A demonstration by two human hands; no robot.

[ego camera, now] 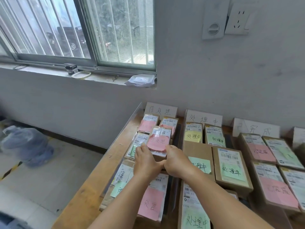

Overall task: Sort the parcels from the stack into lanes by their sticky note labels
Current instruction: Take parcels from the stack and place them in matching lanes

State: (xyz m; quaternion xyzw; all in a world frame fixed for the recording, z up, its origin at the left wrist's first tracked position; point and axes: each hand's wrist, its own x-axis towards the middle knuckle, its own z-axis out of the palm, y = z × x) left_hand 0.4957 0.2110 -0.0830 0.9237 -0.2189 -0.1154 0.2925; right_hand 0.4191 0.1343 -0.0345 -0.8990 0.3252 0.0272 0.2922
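Wooden table (85, 192): its left edge runs diagonally from near the wall toward the camera, and beyond it is a drop to the floor. The leftmost column of parcels lies close to this edge, so there is little margin on that side.

Left lane, headed by the card sign 待处理 (160, 110): several parcels already lie here, in two columns. The left hand (145, 160) and right hand (177, 162) grasp one small parcel (159, 142) between them, each hand curled round a near corner, thumbs touching at the near edge. The parcel carries a pink sticky note (157, 142), whose writing appears to match the lane sign. The parcel sits tilted on top of the parcels beneath it and overlaps them. Judgement: the two-handed hold serves to square the parcel into this lane, and the note faces up so the label stays readable.

Middle lane, headed by the sign 处理中 (203, 119): parcels with yellow and green notes lie in two columns. A narrow dark gap separates this lane from the left one. The right forearm crosses just above that gap.

Right lane, headed by the sign 已完成 (256, 128): parcels with pink and green notes fill it to the picture's right border.

Free room: a bare strip of table along the left edge only. Judgement: withdraw the hands toward the body, not sideways
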